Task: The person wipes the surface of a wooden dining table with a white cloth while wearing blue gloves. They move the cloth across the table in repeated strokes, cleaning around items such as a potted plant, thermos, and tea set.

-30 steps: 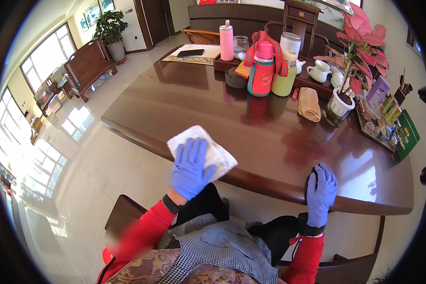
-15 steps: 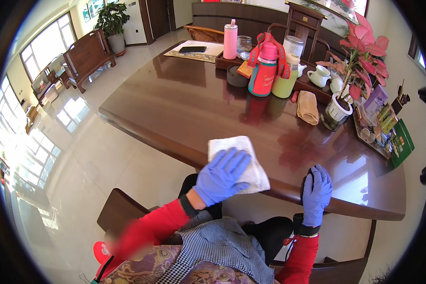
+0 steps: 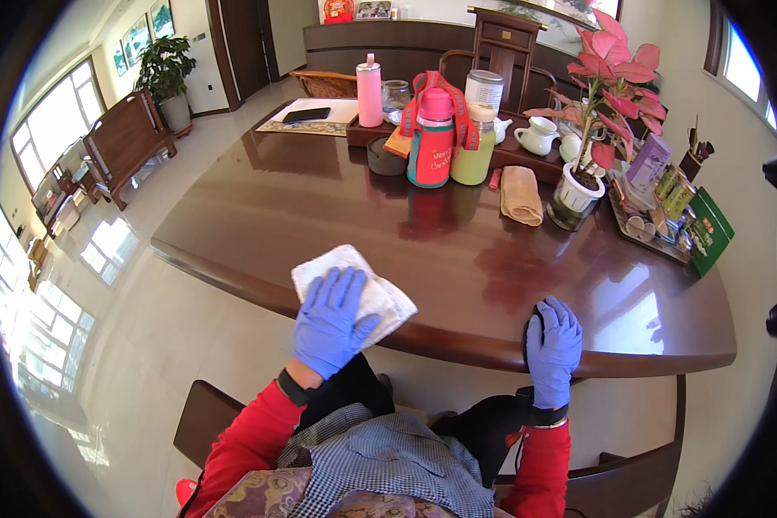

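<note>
My left hand [image 3: 330, 319], in a blue glove, lies flat with fingers stretched out on a folded white cloth [image 3: 387, 304]. The cloth covers part of the front edge of a glossy dark brown table [image 3: 337, 203] and overhangs it slightly. Farther right, my right hand [image 3: 554, 350], also blue-gloved, rests over the same edge, fingers laid on the wood and close together. Something black shows beside its fingers; I cannot make out what it is. No held object can be seen in it.
Toward the back stand a pink bottle [image 3: 369, 93], a strapped red bottle [image 3: 432, 151] and a green-filled jar [image 3: 472, 155]. A folded tan cloth [image 3: 520, 197], potted red-leaved plant [image 3: 576, 194] and loaded tray [image 3: 652, 237] sit right. A phone [image 3: 306, 114] lies far left.
My left hand and the white cloth have moved left along the table's front edge. My right hand keeps its place on the edge. The whole view has shifted somewhat.
</note>
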Demonstrator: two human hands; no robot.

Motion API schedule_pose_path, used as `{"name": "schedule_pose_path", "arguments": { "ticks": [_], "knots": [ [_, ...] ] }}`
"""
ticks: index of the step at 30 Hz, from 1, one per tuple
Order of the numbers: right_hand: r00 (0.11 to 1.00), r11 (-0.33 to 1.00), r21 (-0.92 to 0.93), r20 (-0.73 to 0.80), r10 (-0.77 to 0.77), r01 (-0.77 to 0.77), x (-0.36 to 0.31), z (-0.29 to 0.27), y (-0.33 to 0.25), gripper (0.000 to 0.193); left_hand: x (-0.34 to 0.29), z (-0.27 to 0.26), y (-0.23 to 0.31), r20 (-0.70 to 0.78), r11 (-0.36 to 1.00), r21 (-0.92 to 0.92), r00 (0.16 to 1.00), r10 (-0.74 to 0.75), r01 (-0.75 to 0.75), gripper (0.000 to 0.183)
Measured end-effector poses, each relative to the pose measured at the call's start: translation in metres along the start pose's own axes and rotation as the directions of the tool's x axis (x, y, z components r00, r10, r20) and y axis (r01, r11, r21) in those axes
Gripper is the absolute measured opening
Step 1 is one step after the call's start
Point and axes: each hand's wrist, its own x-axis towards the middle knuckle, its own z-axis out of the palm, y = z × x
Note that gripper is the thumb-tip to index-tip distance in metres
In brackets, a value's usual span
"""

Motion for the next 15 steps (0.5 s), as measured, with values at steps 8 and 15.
{"name": "schedule_pose_path", "arguments": {
  "ticks": [8,15],
  "knots": [
    [1.000,1.000,0.019,-0.010,-0.020,0.020,0.000,0.001,0.002,0.027,0.033,0.021,0.092,-0.048,0.948,-0.091,0.953,0.300,-0.304,0.072],
    [0.999,1.000,0.014,-0.024,-0.022,0.023,0.000,0.001,0.002,0.026,0.010,0.011,0.061,-0.048,0.946,-0.098,0.951,0.306,-0.309,0.073]
  ]
}}
